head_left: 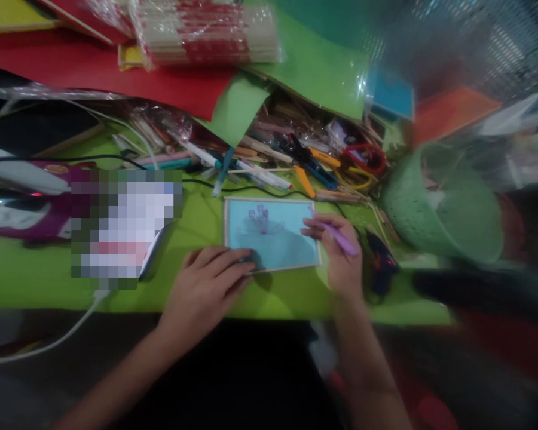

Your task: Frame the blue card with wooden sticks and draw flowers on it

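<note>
A blue card (291, 239) with a pale narrow frame lies on the green tabletop. Purple lines on it form a drawing (260, 220) of flower-like shapes above a curved line. My left hand (217, 272) rests flat over the card's lower left corner, fingers stretched out. At the card's right edge, my right hand (341, 254) is closed around a purple pen (341, 237). The pen points up and left, its tip near the card's upper right corner; whether it touches is too blurred to tell.
A blurred-out phone (130, 227) with a white cable stands left. Behind the card lie markers (269, 174), scissors (363, 161) and a black cable. A green basket (443, 203) and a dark glue gun (381, 263) are on the right. Wrapped sticks (206, 33) lie on coloured sheets at the back.
</note>
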### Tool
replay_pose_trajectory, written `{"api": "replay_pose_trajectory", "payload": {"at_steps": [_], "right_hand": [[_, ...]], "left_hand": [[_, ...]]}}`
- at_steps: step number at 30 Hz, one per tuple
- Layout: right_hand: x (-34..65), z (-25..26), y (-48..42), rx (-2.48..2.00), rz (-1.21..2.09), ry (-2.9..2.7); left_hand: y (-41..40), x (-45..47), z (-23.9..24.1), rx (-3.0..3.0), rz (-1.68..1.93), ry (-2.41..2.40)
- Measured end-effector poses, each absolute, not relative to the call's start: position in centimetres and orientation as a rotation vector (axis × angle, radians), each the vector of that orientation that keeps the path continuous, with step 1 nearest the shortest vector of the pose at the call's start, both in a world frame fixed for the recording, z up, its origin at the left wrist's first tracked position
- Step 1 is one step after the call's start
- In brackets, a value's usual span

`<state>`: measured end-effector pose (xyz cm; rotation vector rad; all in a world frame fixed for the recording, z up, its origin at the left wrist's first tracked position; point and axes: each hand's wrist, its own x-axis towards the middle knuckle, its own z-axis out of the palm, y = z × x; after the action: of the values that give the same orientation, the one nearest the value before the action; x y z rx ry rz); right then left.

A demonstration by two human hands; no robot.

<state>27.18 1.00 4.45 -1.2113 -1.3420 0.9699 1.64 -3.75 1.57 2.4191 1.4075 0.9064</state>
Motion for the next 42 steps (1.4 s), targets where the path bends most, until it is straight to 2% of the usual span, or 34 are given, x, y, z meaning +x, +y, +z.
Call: {"api": "replay_pose_trajectory", "payload": {"at_steps": [5,24,42], "right_hand": [[27.3,5.1,1.2,-1.188,0.88,-1.203],[27.5,5.5,1.6,-1.221,0.835,-1.138],[27.5,5.3,1.5,-1.157,0.906,-1.115]], "left_hand": [[-3.9,1.5,1.6,2.464,0.943,1.237],[-4.0,4.0,1.5,2.628,0.586,0.954],[-5.0,3.1,2.1,2.639,0.614,1.086]]}}
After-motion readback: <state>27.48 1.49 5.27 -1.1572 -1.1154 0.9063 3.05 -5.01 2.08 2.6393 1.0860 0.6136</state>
